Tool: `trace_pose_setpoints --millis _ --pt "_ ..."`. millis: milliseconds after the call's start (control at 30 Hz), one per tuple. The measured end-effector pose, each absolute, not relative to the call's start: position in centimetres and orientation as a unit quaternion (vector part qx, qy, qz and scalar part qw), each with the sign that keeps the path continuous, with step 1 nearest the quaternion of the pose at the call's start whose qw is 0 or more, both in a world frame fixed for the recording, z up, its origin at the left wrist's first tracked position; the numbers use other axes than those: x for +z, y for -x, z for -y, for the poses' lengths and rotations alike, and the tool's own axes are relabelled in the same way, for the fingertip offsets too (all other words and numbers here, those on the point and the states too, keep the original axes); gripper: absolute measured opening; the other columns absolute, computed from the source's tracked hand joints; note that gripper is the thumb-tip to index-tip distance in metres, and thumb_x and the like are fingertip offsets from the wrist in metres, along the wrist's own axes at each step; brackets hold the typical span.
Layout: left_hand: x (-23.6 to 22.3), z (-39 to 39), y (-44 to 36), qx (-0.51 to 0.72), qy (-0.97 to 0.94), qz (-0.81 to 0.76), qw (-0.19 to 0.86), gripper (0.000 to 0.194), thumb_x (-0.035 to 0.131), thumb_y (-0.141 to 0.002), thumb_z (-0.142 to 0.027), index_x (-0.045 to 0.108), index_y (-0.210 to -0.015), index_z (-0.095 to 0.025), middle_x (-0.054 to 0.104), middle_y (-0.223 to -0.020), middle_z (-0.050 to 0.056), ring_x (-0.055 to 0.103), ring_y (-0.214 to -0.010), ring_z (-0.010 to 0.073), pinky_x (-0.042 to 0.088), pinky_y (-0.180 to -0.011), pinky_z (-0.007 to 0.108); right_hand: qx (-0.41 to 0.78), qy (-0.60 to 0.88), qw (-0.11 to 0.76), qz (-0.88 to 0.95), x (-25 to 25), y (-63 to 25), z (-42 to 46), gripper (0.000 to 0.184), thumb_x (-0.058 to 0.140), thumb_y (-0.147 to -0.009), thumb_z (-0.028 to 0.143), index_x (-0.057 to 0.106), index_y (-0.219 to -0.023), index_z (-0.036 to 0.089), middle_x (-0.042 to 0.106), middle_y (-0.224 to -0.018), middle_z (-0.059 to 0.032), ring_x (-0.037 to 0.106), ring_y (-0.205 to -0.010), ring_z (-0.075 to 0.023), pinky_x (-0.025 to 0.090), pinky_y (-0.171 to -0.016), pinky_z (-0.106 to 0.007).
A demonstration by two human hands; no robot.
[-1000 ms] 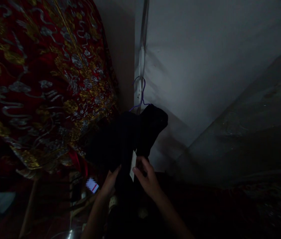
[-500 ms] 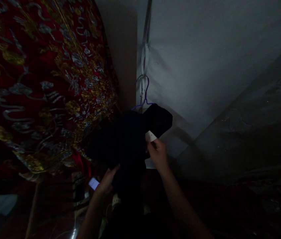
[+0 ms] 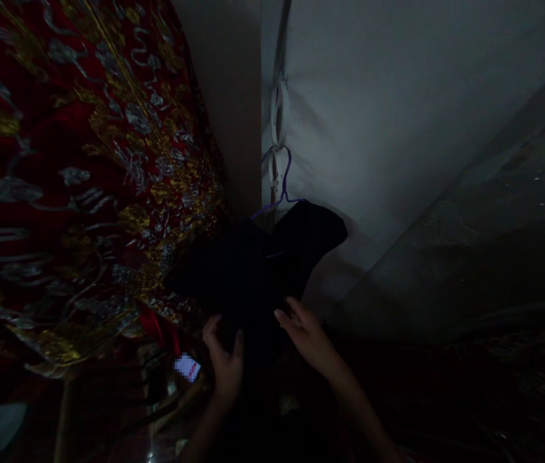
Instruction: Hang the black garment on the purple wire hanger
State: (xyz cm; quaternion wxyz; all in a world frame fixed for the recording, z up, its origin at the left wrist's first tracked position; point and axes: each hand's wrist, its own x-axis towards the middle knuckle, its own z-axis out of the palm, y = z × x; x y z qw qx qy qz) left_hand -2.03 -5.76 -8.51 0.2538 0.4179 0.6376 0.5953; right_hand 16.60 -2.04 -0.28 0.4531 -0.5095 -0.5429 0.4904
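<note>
A dark garment (image 3: 262,263) hangs on a purple hanger (image 3: 279,193) hooked to a white fitting on the pale wall. My left hand (image 3: 224,360) is at the garment's lower left, thumb and fingers curled onto the dark cloth. My right hand (image 3: 305,334) rests against the cloth's lower right with its fingers stretched out and apart. The scene is very dim. No white tag shows on the garment now.
A red cloth with gold and silver embroidery (image 3: 74,167) hangs at the left, close beside the dark garment. A clear plastic cover (image 3: 470,238) slopes down at the right. A small bright object (image 3: 186,368) lies low, left of my left hand.
My right hand has dropped from the white tag near the garment's shoulder and now lies open on the cloth lower down. The tag is out of sight. My left hand curled onto the fabric.
</note>
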Motion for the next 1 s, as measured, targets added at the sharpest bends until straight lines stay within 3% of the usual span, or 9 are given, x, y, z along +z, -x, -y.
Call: trace_pose_setpoints --millis 100,267,400,467,533,633,800,1000 --pt "-8.8 6.7 -1.9 0.584 -0.486 -0.603 0.242 0.050 0.072 -0.081 -0.037 0.051 -0.123 -0.022 0.050 -0.132 0.014 0.046 -0.132 0.0304 0.033 -0.116 0.049 0.529 0.497 0.505 0.468 -1.0 -15.4 3.5 0.046 0.073 -0.077 0.057 0.067 -0.108 0.023 0.072 -0.109 -0.0084 0.070 -0.100 -0.0258 0.056 -0.088 -0.040" --pt "-8.5 5.6 -5.5 0.581 -0.453 -0.555 0.386 0.039 0.071 -0.079 -0.045 0.063 -0.108 -0.019 0.065 -0.112 0.013 0.062 -0.107 0.0287 0.049 -0.095 0.041 0.620 0.421 0.518 0.411 -0.1 -15.4 5.7 0.038 0.079 -0.074 0.051 0.071 -0.100 0.025 0.072 -0.115 -0.0090 0.065 -0.116 -0.0296 0.055 -0.096 -0.045" --pt "-7.0 4.9 -5.7 0.557 -0.502 -0.562 0.349 0.017 0.069 -0.082 -0.036 0.067 -0.082 -0.019 0.066 -0.083 0.005 0.062 -0.080 0.0203 0.049 -0.079 0.030 0.553 0.467 0.575 0.381 -0.4 -17.6 5.3 0.031 0.078 -0.076 0.048 0.066 -0.088 0.022 0.072 -0.095 -0.0065 0.070 -0.095 -0.0250 0.057 -0.083 -0.038" --pt "-6.4 5.2 -5.9 0.557 -0.512 -0.573 0.314 0.013 0.068 -0.083 -0.030 0.067 -0.076 -0.019 0.064 -0.076 0.003 0.059 -0.075 0.0180 0.047 -0.074 0.028 0.496 0.506 0.551 0.441 -1.2 -18.8 4.7 0.030 0.077 -0.076 0.047 0.064 -0.085 0.021 0.069 -0.084 -0.0042 0.068 -0.081 -0.0208 0.054 -0.072 -0.032" --pt "-6.1 5.8 -6.4 0.564 -0.521 -0.566 0.300 0.009 0.064 -0.084 -0.025 0.070 -0.081 -0.019 0.066 -0.081 0.004 0.061 -0.079 0.0187 0.048 -0.075 0.028 0.474 0.513 0.481 0.530 -2.1 -19.5 4.2 0.028 0.074 -0.079 0.046 0.064 -0.084 0.020 0.067 -0.079 -0.0030 0.065 -0.072 -0.0182 0.050 -0.066 -0.029" --pt "-6.1 6.6 -7.2 0.566 -0.541 -0.547 0.297 0.019 0.056 -0.088 -0.019 0.074 -0.095 -0.020 0.067 -0.090 0.006 0.063 -0.086 0.0197 0.049 -0.080 0.030 0.460 0.498 0.405 0.613 -2.8 -20.1 4.0 0.025 0.066 -0.086 0.044 0.062 -0.080 0.020 0.066 -0.073 -0.0015 0.061 -0.068 -0.0168 0.048 -0.063 -0.028" --pt "-6.4 7.0 -7.6 0.561 -0.565 -0.529 0.294 0.024 0.052 -0.091 -0.018 0.074 -0.102 -0.020 0.064 -0.086 0.005 0.061 -0.080 0.0166 0.047 -0.074 0.027 0.453 0.470 0.379 0.656 -2.1 -20.9 3.8 0.029 0.058 -0.090 0.043 0.059 -0.072 0.020 0.061 -0.063 0.0010 0.057 -0.062 -0.0148 0.043 -0.061 -0.026" --pt "-5.9 6.7 -7.6 0.543 -0.581 -0.544 0.268 0.023 0.049 -0.091 -0.014 0.069 -0.102 -0.019 0.065 -0.091 0.006 0.062 -0.086 0.0180 0.048 -0.079 0.029 0.607 0.463 0.395 0.512 -0.8 -20.6 2.6 0.034 0.065 -0.077 0.051 0.068 -0.070 0.017 0.057 -0.051 0.0013 0.043 -0.044 -0.0097 0.030 -0.044 -0.022"
